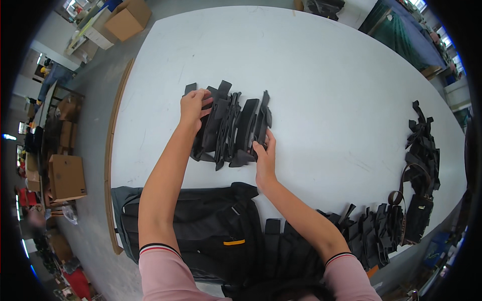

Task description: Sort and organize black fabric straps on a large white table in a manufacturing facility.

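flanking a row of black fabric strips (231, 125), the left hand (193, 108) spreads fingers at its upper left. the right hand (266, 159) touches its lower right, pinch unclear.

The light is soft and quite even, and the white table (326, 75) looks pale and bright. Shadows around the black pieces (246, 128) are faint. These pieces and the black bag (201, 210) are so dark that some of their folds are hard to separate. Small white lights (9, 137) glare at the left rim, with blue fringes close to the dark border. The wide lens bends the table's edges strongly, and the corners of the view are black. The middle is rather clear; one small patch at the far left is blurred.
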